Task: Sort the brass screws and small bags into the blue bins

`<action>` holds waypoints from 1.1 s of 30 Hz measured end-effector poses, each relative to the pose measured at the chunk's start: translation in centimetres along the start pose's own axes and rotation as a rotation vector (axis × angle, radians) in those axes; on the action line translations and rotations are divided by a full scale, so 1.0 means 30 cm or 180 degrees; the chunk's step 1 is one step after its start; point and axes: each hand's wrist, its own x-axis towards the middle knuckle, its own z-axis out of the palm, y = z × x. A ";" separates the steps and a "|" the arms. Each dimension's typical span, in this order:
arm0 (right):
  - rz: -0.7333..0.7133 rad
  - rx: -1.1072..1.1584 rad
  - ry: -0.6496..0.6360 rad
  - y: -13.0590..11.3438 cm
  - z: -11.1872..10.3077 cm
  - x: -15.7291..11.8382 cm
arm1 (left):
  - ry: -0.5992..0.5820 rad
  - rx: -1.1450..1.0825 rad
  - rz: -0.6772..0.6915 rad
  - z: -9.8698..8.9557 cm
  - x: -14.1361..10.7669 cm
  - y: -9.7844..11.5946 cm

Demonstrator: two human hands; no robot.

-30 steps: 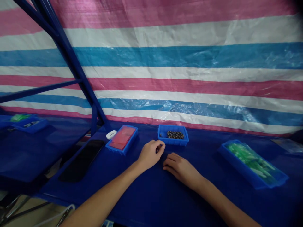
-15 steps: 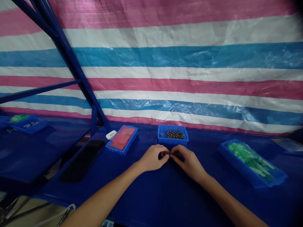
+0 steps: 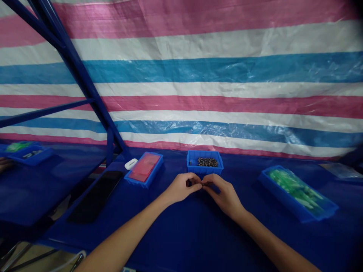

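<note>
My left hand [image 3: 182,186] and my right hand [image 3: 224,193] meet fingertip to fingertip above the blue table [image 3: 181,234]. Both are closed in a pinch; whatever lies between the fingers is too small and hidden to name. Just behind them stands a blue bin [image 3: 193,169] holding a heap of small dark and brassy parts [image 3: 208,162]. To the left of my hands a blue bin [image 3: 148,184] holds flat pink-red pieces [image 3: 144,167]. Off to the right, another blue bin [image 3: 286,198] contains green and clear plastic packets [image 3: 296,190].
A black phone [image 3: 96,196] and a small white case [image 3: 131,164] lie on the left. A blue metal frame [image 3: 90,87] rises there. On the neighbouring table are blue bins [image 3: 32,158] and another person's hand [image 3: 5,164]. Clear plastic [image 3: 342,170] lies far right; a striped sheet [image 3: 215,87] hangs behind.
The view has shifted slightly. My hands stay pinched together with a small change in finger pose. Another person's hand has come into view at the far left edge.
</note>
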 end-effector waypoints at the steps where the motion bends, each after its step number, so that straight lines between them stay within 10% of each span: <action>1: -0.0001 -0.0027 -0.0004 0.000 -0.001 0.000 | 0.0005 -0.0017 -0.0009 0.001 0.000 -0.001; 12: -0.0281 -0.0463 -0.0083 0.012 0.004 0.000 | 0.0038 0.0074 -0.0024 0.009 -0.002 0.000; 18: -0.0300 -0.1415 0.1043 0.064 -0.046 0.050 | 0.0304 -0.0363 -0.0099 0.018 0.007 -0.019; 27: -0.0161 -0.1664 0.1519 0.180 -0.118 0.126 | 0.0292 -0.0191 -0.0064 0.018 0.004 -0.014; 33: 0.0611 -0.2437 0.0821 0.268 -0.230 0.306 | 0.0241 0.0151 0.0040 0.017 -0.006 -0.002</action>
